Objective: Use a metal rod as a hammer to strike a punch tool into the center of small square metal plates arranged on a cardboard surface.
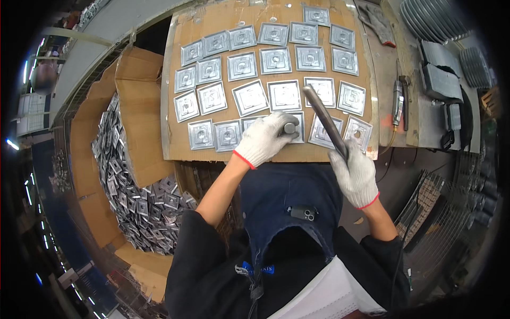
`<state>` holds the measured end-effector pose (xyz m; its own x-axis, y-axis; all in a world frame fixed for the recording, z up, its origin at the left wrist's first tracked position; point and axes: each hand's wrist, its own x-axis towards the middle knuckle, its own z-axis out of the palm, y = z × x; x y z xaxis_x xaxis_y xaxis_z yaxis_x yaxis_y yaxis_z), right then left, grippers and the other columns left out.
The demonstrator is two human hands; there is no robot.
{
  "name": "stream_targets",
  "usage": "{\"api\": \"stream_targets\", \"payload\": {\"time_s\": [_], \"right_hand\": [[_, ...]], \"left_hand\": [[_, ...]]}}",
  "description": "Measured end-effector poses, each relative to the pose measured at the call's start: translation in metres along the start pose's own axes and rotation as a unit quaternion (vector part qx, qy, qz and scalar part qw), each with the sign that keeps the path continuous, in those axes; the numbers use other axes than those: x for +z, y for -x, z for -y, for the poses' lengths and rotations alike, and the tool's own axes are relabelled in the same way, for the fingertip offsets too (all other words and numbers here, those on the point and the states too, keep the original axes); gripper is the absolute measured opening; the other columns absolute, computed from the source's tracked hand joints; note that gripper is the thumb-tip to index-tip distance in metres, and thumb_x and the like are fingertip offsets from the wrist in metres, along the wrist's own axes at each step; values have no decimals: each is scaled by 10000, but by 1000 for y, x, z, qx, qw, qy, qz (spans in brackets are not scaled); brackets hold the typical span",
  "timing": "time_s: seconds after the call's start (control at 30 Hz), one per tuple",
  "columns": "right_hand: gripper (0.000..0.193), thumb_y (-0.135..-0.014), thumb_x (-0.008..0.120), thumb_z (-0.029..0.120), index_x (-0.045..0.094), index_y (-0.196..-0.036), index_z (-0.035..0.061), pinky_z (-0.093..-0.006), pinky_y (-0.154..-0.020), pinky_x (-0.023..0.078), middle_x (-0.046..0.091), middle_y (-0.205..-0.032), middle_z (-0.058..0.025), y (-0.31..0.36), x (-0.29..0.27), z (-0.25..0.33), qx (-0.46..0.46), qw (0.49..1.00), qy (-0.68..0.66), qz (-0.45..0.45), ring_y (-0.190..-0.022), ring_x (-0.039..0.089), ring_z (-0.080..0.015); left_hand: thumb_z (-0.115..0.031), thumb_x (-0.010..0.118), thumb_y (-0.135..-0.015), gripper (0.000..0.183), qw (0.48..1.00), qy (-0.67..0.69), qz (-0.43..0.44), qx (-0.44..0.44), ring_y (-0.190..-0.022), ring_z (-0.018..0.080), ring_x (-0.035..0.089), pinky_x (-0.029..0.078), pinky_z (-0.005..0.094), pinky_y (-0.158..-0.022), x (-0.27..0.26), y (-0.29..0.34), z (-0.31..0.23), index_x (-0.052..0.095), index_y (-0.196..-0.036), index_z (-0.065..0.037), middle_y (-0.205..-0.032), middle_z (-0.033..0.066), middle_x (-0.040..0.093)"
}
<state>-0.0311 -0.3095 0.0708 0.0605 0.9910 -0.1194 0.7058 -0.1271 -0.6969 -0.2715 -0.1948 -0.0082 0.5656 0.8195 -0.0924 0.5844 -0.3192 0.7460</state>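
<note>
My left hand (261,139), in a white knitted glove with a red cuff, is closed around a short metal cylinder (289,128). The cylinder stands over a square metal plate (300,132) in the near row, partly hidden by the glove. My gloved right hand (358,178) grips the lower end of a dark metal bar (325,117), which slants up and away to the left. Several square silver plates (275,60) with raised square centres lie in rows in front of me. A plate (357,132) beside my right hand shows a round hole.
The plates rest on a cardboard-covered table (169,114). To the left, a cardboard box (87,175) holds a heap of similar plates (141,210). At right are a spare glove (375,25), a hosed hand tool (397,103) and stacked round grey parts (427,20).
</note>
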Motion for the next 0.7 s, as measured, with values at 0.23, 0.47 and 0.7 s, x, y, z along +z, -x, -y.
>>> {"api": "stream_targets", "payload": {"time_s": [0.23, 0.47, 0.7], "right_hand": [[317, -1053, 682, 339, 624, -1050, 28, -512, -580, 539, 660, -683, -223, 16, 42, -62, 55, 994, 91, 36, -645, 702, -439], [278, -1044, 711, 266, 608, -1036, 8, -495, -596, 521, 647, -703, -246, 18, 32, -49, 73, 996, -40, -19, -701, 703, -457], [405, -1042, 686, 383, 636, -1104, -13, -519, -691, 539, 681, -758, -260, 16, 42, -46, 163, 979, -61, 110, -783, 715, -482]], "left_hand": [[-113, 852, -912, 302, 990, 125, -48, 38, -1049, 238, 780, 615, 352, -913, -11, 6, -18, 736, -1187, -72, -1142, 67, 786], [-78, 826, -944, 290, 983, 160, -74, -50, -1044, 163, 787, 641, 313, -872, -32, 21, -10, 716, -1209, -34, -1114, 87, 807], [-99, 808, -973, 281, 951, 210, -107, -199, -965, 122, 767, 637, 314, -865, -42, 57, 24, 719, -1230, -29, -1070, 77, 815]]}}
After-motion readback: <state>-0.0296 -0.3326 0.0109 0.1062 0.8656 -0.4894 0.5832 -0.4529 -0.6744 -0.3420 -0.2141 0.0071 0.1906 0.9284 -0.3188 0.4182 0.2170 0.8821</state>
